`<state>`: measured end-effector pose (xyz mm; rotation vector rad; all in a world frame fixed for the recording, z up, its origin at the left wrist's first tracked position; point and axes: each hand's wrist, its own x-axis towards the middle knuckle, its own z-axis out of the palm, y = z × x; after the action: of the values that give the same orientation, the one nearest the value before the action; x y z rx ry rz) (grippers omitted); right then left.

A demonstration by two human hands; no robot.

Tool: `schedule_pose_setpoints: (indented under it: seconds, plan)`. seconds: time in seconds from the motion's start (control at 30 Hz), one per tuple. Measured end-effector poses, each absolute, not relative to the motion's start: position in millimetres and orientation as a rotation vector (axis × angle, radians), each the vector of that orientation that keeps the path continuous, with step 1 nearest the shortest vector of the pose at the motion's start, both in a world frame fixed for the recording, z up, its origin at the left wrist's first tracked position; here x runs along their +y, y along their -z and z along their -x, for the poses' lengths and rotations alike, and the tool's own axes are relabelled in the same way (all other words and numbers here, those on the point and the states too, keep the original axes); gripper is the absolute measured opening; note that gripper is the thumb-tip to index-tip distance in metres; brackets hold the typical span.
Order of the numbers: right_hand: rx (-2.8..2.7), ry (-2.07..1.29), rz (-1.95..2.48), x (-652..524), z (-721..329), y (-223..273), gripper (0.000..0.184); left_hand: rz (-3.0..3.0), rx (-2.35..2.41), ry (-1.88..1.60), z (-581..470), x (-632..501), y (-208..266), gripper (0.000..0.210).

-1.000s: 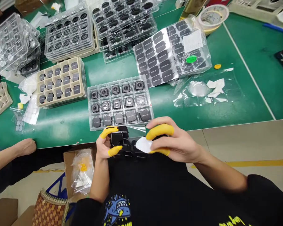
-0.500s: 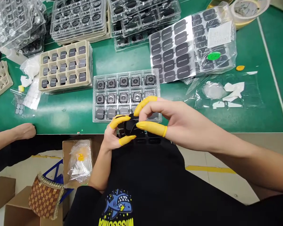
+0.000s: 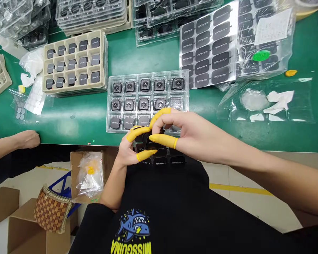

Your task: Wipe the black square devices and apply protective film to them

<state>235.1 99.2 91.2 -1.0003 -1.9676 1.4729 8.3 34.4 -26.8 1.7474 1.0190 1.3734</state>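
Observation:
My left hand [image 3: 128,150], with yellow finger cots, grips a glossy black square watch body [image 3: 146,140] at the table's front edge. The thumb and fingers of my right hand [image 3: 192,132], also in yellow cots, are closed at the watch's upper right side. Whether they pinch a film or label there is hidden. Under both hands lies a dark sheet of HiFuture stickers [image 3: 161,161]. Just beyond, a clear plastic tray [image 3: 187,88] carries watch bodies [image 3: 145,85] with sensors up in two rows and grey labelled faces in the front row.
A beige tray stack [image 3: 105,63] with dark labelled squares stands left. Clear tray stacks [image 3: 92,19] fill the back. Sticker sheets [image 3: 202,53] and a bagged pile [image 3: 270,42] lie right. Another person's hand [image 3: 29,138] rests at the left edge; a cardboard box [image 3: 73,176] sits below.
The view has shifted slightly. The watch body is tilted differently, and my right thumb has moved left across it. More of the sticker sheet below shows.

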Motion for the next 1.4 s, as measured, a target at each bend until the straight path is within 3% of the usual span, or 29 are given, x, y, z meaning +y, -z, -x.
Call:
schedule_pose_setpoints:
  seconds: [1.4]
  plan:
    - [-1.95,-1.487,1.033,97.7,-227.3,-87.9,0.01,-1.749,0.968,-1.396,-7.1,35.3,22.8,0.066]
